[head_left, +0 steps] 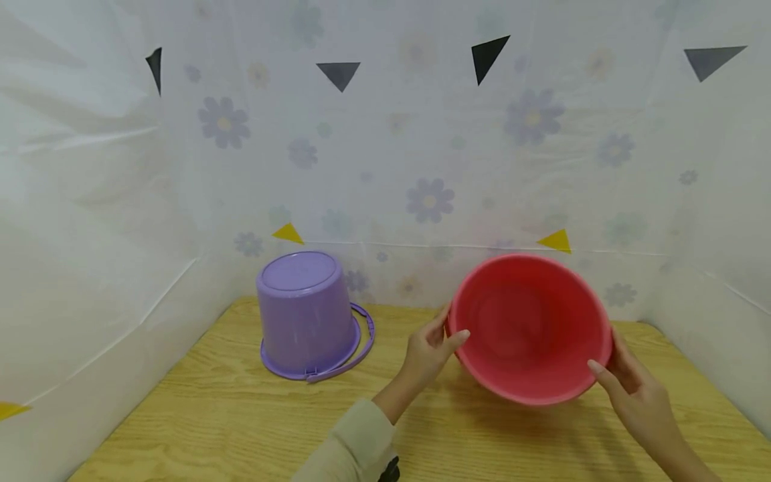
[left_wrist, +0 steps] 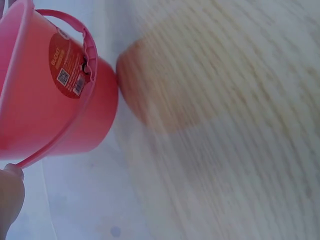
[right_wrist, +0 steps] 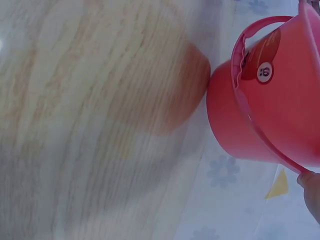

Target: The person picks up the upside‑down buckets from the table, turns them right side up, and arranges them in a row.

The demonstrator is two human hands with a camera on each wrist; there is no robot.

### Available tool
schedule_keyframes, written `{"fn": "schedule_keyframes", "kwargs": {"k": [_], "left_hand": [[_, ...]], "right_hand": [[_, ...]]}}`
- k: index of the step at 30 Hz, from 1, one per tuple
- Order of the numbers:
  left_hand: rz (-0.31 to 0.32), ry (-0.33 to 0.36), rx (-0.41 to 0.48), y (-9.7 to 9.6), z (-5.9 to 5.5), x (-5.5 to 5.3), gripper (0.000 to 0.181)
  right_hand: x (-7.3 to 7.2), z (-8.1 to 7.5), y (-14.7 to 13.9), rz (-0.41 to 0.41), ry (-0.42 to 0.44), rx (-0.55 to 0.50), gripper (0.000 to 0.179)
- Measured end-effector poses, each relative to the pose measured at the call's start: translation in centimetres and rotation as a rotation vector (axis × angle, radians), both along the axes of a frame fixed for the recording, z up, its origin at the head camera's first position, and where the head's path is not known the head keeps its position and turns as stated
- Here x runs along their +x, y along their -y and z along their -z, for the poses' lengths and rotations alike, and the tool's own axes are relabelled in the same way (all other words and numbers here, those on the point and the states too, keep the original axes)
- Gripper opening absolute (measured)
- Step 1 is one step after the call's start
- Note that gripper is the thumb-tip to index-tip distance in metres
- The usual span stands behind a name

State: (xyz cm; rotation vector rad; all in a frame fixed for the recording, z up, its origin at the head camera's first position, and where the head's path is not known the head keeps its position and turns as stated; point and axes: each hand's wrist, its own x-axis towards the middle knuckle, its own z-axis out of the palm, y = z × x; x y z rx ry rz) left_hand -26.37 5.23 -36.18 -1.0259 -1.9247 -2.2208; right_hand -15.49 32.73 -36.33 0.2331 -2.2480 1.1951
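A red bucket (head_left: 524,328) is tilted so that its mouth faces me, on the right part of the table. At the left side of its rim my left hand (head_left: 426,347) grips it, thumb over the edge. My right hand (head_left: 640,395) holds the opposite side of the rim in the same way. Both wrist views show the bucket's pink-red outer wall (left_wrist: 80,135), its handle (right_wrist: 257,130) hanging along the side, and a round label (left_wrist: 66,65). The lower edge of its base touches or nearly touches the table; which, I cannot tell.
To the left a purple bucket (head_left: 307,328) stands upside down on the wood-grain table (head_left: 253,428), its handle (head_left: 364,335) lying out to the right. White sheeting with flowers (head_left: 385,154) closes off the back and both sides.
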Motion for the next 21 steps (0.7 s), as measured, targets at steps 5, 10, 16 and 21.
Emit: {"fn": "schedule_keyframes", "kwargs": {"k": [5, 10, 16, 21], "left_hand": [[-0.026, 0.015, -0.053, 0.5, -0.9, 0.1, 0.078], [-0.041, -0.051, -0.147, 0.9, -1.4, 0.3, 0.092], [-0.03, -0.112, -0.209, 0.9, -1.5, 0.4, 0.109], [-0.058, -0.131, -0.226, 0.4, -1.1, 0.3, 0.107]], "right_hand": [[0.0, -0.6, 0.2, -0.057, 0.016, -0.005, 0.074], [0.0, -0.9, 0.0, -0.052, 0.049, 0.054, 0.084], [-0.6, -0.6, -0.3, -0.086, -0.017, 0.103, 0.103], [-0.9, -0.8, -0.6, -0.051, -0.033, 0.129, 0.104]]}}
